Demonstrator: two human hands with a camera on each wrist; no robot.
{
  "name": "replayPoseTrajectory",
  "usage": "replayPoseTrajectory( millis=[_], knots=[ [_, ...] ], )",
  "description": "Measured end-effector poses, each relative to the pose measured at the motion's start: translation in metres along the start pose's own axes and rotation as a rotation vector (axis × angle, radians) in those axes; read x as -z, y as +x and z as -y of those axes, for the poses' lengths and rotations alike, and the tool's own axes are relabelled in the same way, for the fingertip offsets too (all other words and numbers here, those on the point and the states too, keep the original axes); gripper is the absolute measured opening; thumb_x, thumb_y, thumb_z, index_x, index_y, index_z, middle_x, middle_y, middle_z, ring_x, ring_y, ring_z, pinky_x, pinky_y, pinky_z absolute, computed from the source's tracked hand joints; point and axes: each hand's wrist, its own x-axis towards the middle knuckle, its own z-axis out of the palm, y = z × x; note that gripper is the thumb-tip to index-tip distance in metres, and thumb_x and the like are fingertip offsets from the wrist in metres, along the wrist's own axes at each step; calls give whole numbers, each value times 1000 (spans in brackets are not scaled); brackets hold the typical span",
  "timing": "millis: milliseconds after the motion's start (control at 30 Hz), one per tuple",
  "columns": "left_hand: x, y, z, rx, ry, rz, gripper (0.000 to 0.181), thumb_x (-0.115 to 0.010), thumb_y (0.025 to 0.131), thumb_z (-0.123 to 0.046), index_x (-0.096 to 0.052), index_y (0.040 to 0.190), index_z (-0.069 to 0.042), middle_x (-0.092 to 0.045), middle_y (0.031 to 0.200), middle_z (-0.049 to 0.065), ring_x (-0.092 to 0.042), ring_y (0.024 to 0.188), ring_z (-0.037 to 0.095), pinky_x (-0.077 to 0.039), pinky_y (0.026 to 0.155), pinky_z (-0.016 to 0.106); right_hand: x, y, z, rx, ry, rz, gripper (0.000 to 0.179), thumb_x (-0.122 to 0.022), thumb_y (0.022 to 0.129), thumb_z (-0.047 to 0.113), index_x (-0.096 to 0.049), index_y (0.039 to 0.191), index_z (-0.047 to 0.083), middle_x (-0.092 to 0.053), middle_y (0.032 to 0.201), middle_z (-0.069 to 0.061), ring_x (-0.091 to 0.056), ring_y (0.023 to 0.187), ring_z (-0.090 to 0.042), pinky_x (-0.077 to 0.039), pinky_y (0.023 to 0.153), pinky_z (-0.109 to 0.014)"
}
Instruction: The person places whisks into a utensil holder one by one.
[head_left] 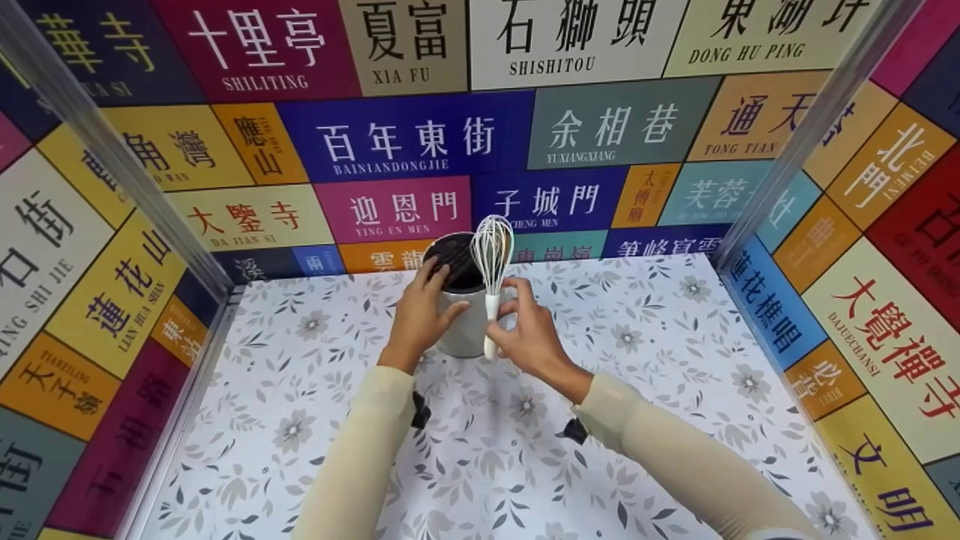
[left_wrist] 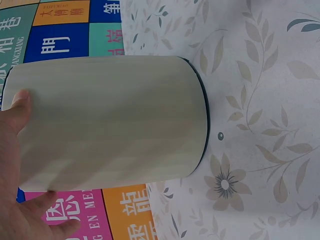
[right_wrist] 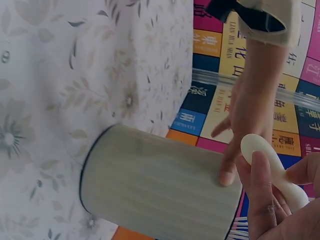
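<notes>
A grey cylindrical container (head_left: pixel 463 330) stands upright at the back of the table, its open top dark inside. My left hand (head_left: pixel 426 311) holds it near the rim from the left; in the left wrist view the thumb (left_wrist: pixel 21 102) lies against its smooth wall. A whisk (head_left: pixel 493 259) with pale wires points up in front of the container's right side. My right hand (head_left: pixel 531 330) pinches its white handle (right_wrist: pixel 270 167) between thumb and fingers, and the wire loops rise above the rim. What the container holds deep inside is hidden.
A white table (head_left: pixel 300 375) with a grey leaf and flower print lies under the container. Panels with coloured sign blocks (head_left: pixel 405 139) enclose the back and both sides. Metal corner posts (head_left: pixel 795 127) rise at the back left and back right.
</notes>
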Motion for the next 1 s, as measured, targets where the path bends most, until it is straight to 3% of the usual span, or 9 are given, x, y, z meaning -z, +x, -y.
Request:
replayPoseTrajectory(
  millis=[233,467,767,1000],
  knots=[
    [0,1,-1,10,6,14,76,-75,91,-47,-50,152,-10,-36,164,12,-52,136,40,-44,112,55,2,25,16,55,-50,-58,60,-69,90,11,-42,143,19,-73,94,0,-65,57,-14,-57,54,-31],
    [1,2,0,23,30,40,77,-72,92,-50,-48,153,-10,-34,165,11,-51,138,40,-42,114,54,-1,45,24,110,-103,-98,57,-69,93,11,-44,143,15,-75,92,0,-69,84,-15,-55,81,-36],
    [1,1,-1,46,27,52,77,-72,92,-51,-48,154,-12,-33,166,10,-49,141,37,-40,117,53,-6,64,33,89,-83,-116,57,-68,95,12,-41,145,17,-74,102,-6,-72,82,-18,-59,72,-34],
    [1,1,-3,43,23,45,76,-73,92,-48,-48,153,-11,-35,165,10,-49,141,37,-41,116,53,-12,74,34,122,-123,-155,57,-68,95,11,-42,145,13,-76,100,-7,-74,86,-17,-60,74,-34]
  ],
)
